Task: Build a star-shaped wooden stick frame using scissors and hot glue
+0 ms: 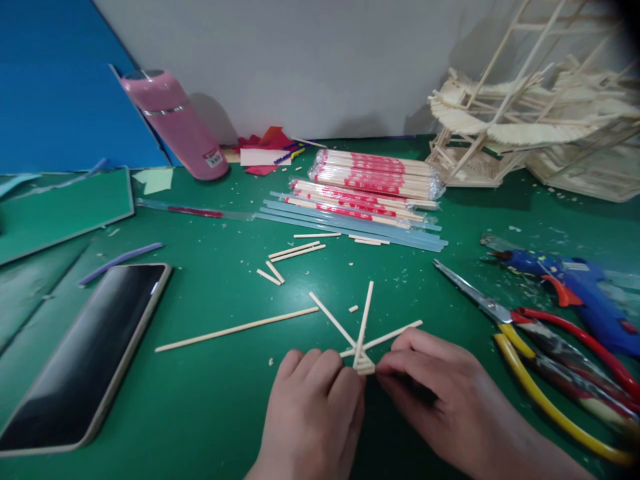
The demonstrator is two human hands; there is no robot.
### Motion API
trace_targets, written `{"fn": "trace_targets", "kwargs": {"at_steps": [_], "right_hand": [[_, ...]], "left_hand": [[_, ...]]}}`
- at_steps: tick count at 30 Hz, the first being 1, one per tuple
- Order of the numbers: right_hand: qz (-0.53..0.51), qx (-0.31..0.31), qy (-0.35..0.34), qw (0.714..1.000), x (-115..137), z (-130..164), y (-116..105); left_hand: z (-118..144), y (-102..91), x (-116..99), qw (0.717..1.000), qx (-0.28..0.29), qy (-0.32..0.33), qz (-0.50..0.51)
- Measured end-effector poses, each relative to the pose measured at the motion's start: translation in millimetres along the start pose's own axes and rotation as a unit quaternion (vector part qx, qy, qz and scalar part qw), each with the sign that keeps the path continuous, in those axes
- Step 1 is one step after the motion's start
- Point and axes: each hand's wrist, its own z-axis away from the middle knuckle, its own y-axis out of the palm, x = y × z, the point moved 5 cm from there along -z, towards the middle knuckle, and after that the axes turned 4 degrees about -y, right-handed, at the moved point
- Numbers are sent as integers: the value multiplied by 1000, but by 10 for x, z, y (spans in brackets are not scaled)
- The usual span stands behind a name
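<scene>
Low over the green table, a small frame of joined wooden sticks (364,360) shows between my hands, some of its sticks fanning up and outward. My left hand (315,407) is closed, knuckles up, at the frame's left side; its fingertips are hidden. On the right, my right hand (440,393) pinches at the frame's near corner with thumb and forefinger. Just beyond them lies a tiny stick offcut (353,309). A long thin stick (237,330) rests to the left, and several short cut sticks (297,251) lie farther back.
Scissors (500,313) and a blue glue gun (575,273) lie at right. A phone (85,353) is at left. Behind are wrapped chopsticks (375,173), bluish glue sticks (345,227), a leaning pink bottle (180,127) and a large wooden stick model (525,127).
</scene>
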Motion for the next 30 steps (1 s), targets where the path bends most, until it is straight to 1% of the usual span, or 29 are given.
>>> {"fn": "trace_targets", "kwargs": {"at_steps": [7,13,20,26,30], "right_hand": [[-3,-15,6,1000,-15,-4,2],[-4,-10,9,1000,-6,0,7],[-12,-10,15,1000,-10,-16,10],[-14,-6,13,1000,-17,-1,8],[-18,-2,11,1000,-32,8,18]], "left_hand": [[25,25,20,999,19,-14,23],[60,40,57,999,8,-31,39],[36,47,65,999,13,-32,34],[12,30,19,1000,9,-2,27],[14,17,-9,999,-19,21,16]]}}
